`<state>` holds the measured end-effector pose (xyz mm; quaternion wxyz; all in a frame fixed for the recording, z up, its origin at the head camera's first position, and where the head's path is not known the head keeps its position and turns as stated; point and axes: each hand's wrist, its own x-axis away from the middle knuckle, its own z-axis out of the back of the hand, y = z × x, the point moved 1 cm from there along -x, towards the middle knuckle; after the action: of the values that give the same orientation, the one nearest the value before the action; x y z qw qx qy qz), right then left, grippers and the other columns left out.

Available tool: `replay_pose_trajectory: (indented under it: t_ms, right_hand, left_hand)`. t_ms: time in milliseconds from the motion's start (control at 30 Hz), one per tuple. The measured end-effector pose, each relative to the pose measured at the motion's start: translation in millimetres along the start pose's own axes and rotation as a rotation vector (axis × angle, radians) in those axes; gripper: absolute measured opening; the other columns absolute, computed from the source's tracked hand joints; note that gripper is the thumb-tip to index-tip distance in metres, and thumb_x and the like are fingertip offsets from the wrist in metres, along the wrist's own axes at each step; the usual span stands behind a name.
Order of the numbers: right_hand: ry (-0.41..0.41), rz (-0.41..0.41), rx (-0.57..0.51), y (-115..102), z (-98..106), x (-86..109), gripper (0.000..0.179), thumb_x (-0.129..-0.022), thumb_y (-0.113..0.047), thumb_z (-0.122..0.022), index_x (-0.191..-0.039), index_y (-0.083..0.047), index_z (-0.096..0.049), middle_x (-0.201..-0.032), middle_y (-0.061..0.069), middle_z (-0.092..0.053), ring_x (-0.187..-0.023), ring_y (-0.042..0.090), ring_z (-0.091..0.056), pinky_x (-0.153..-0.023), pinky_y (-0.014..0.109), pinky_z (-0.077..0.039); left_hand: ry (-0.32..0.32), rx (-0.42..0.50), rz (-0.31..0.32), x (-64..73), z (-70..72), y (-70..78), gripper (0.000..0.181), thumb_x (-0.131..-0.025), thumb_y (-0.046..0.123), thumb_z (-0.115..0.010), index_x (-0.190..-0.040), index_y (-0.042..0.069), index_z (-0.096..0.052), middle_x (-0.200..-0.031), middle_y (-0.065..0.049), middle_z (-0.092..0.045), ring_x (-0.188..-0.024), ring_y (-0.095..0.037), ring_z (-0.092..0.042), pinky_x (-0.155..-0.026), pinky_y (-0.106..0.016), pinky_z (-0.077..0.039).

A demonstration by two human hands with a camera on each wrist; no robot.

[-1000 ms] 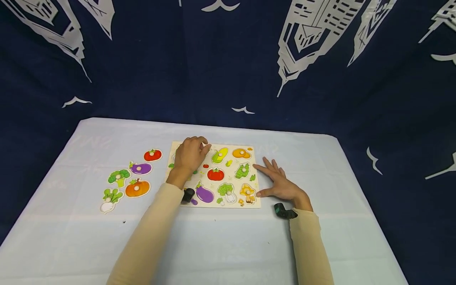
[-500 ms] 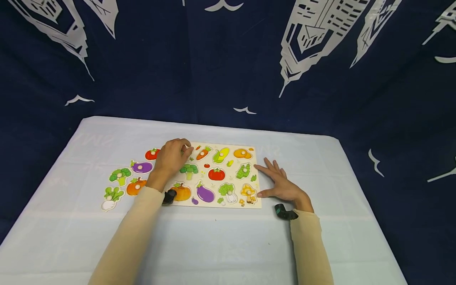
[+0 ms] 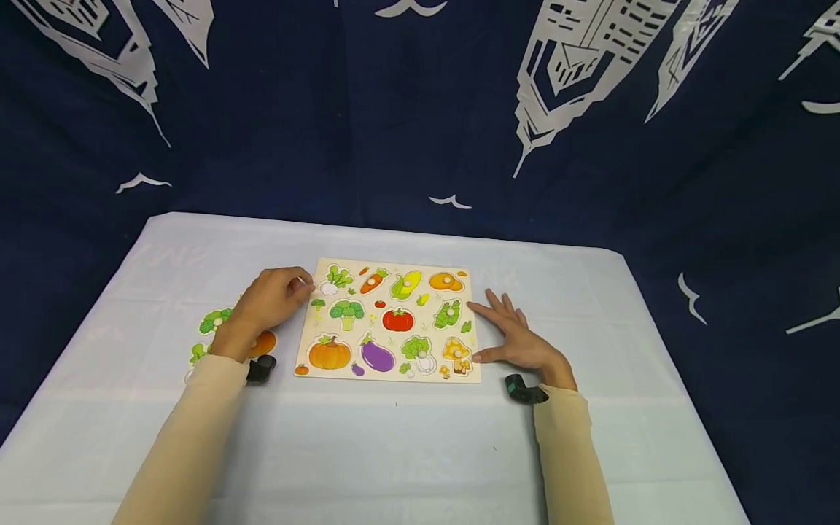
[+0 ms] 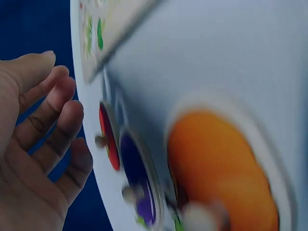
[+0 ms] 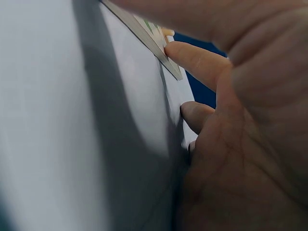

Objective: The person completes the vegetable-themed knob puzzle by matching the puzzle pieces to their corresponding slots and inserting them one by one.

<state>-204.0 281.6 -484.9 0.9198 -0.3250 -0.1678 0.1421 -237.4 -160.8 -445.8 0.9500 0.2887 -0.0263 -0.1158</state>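
My left hand (image 3: 269, 302) hovers just left of the vegetable puzzle board (image 3: 364, 372), its fingers loosely bent. The left wrist view shows nothing in that hand. Beneath and beside it lie knobbed pieces: a red tomato piece (image 4: 109, 137), a purple eggplant piece (image 4: 139, 178) and an orange pumpkin piece (image 4: 216, 168). In the head view the forearm and hand hide much of this group, though a broccoli piece (image 3: 213, 321) and part of a radish piece (image 3: 198, 353) peek out. My right hand (image 3: 518, 339) has spread fingers, with index finger and thumb touching the board's right edge.
On the board, knobbed carrot (image 3: 374, 281), corn (image 3: 406, 285), cabbage (image 3: 418, 354) and mushroom (image 3: 456, 352) pieces are among those in place. Pictures without knobs fill other spots. A white cloth covers the table (image 3: 394, 452); a dark blue curtain (image 3: 295, 109) hangs behind.
My left hand has moved left across the board and off its left side, uncovering the radish, broccoli and pumpkin pictures and now covering several loose pieces. The right hand stays at the board's edge.
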Motion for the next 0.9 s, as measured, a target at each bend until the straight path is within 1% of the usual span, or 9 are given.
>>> replay_pose_trajectory:
  t_ms: [100, 200, 267, 367, 433, 467, 533, 700, 900]
  right_hand:
    - [-0.004, 0.001, 0.007, 0.3, -0.6, -0.5, 0.102, -0.071, -0.037, -0.09, -0.156, -0.026, -0.036, -0.17, 0.012, 0.001, -0.154, 0.036, 0.017, -0.12, 0.064, 0.011]
    - [0.0, 0.002, 0.004, 0.8, -0.2, -0.6, 0.103, -0.07, -0.037, -0.09, -0.156, -0.026, -0.036, -0.17, 0.012, 0.001, -0.155, 0.036, 0.017, -0.12, 0.064, 0.011]
    - [0.004, 0.001, -0.004, 0.9, 0.2, -0.3, 0.103, -0.069, -0.037, -0.091, -0.156, -0.026, -0.036, -0.17, 0.011, 0.001, -0.155, 0.036, 0.017, -0.12, 0.064, 0.011]
    - [0.001, 0.0, -0.014, 0.9, 0.2, 0.4, 0.103, -0.07, -0.036, -0.091, -0.156, -0.026, -0.036, -0.17, 0.011, 0.001, -0.155, 0.035, 0.017, -0.12, 0.064, 0.012]
    - [-0.002, -0.007, -0.014, 0.2, -0.1, 0.5, 0.104, -0.069, -0.037, -0.091, -0.156, -0.027, -0.036, -0.17, 0.01, 0.001, -0.155, 0.034, 0.017, -0.121, 0.062, 0.011]
    - [-0.002, -0.007, -0.014, -0.1, -0.5, 0.5, 0.103, -0.069, -0.037, -0.091, -0.156, -0.027, -0.036, -0.17, 0.01, 0.001, -0.155, 0.034, 0.017, -0.121, 0.063, 0.011]
    - [0.0, -0.005, -0.013, -0.8, -1.1, 0.9, 0.103, -0.07, -0.036, -0.091, -0.156, -0.026, -0.036, -0.17, 0.011, 0.001, -0.154, 0.035, 0.018, -0.12, 0.064, 0.012]
    - [0.008, -0.006, -0.021, -2.5, -1.1, 1.3, 0.102, -0.07, -0.034, -0.091, -0.156, -0.025, -0.037, -0.17, 0.01, 0.001, -0.155, 0.035, 0.018, -0.12, 0.063, 0.013]
    - [0.005, -0.007, -0.017, -3.2, 0.0, 1.1, 0.101, -0.071, -0.034, -0.091, -0.156, -0.025, -0.037, -0.17, 0.01, 0.001, -0.155, 0.035, 0.018, -0.12, 0.063, 0.012]
  left_hand:
    - [-0.032, -0.003, -0.01, 5.5, 7.5, -8.7, 0.02, -0.1, 0.019, -0.061, -0.112, 0.004, -0.069, -0.081, -0.005, -0.057, -0.076, -0.021, -0.05, -0.071, -0.033, -0.04]
    - [-0.063, 0.009, -0.01, 9.7, 14.1, -15.3, 0.018, -0.1, 0.015, -0.061, -0.112, 0.003, -0.067, -0.083, -0.007, -0.057, -0.077, -0.022, -0.051, -0.072, -0.034, -0.041]
    - [-0.085, 0.017, 0.0, 11.7, 17.8, -19.5, 0.018, -0.1, 0.011, -0.059, -0.114, 0.002, -0.067, -0.091, -0.01, -0.061, -0.081, -0.024, -0.052, -0.076, -0.035, -0.044]
    - [-0.127, 0.024, 0.034, 14.1, 22.5, -25.1, 0.019, -0.1, 0.005, -0.057, -0.115, 0.003, -0.066, -0.1, -0.013, -0.062, -0.089, -0.027, -0.053, -0.085, -0.042, -0.05]
    - [-0.143, 0.024, 0.048, 16.0, 25.0, -29.7, 0.021, -0.098, 0.0, -0.056, -0.115, 0.003, -0.066, -0.104, -0.014, -0.061, -0.093, -0.029, -0.053, -0.091, -0.047, -0.05]
    - [-0.15, 0.025, 0.052, 17.0, 26.2, -31.6, 0.021, -0.097, -0.002, -0.056, -0.115, 0.003, -0.067, -0.103, -0.014, -0.061, -0.095, -0.029, -0.053, -0.093, -0.049, -0.051]
    - [-0.154, 0.027, 0.039, 18.8, 28.1, -36.0, 0.021, -0.096, -0.005, -0.057, -0.113, 0.002, -0.067, -0.102, -0.014, -0.06, -0.096, -0.03, -0.054, -0.094, -0.051, -0.051]
    - [-0.142, 0.019, 0.011, 22.7, 31.3, -44.0, 0.019, -0.095, -0.007, -0.057, -0.109, 0.0, -0.067, -0.103, -0.015, -0.062, -0.096, -0.031, -0.056, -0.093, -0.053, -0.052]
    - [-0.158, 0.01, 0.019, 25.7, 31.9, -49.9, 0.016, -0.096, -0.004, -0.058, -0.109, 0.0, -0.068, -0.105, -0.015, -0.062, -0.099, -0.032, -0.056, -0.099, -0.056, -0.05]
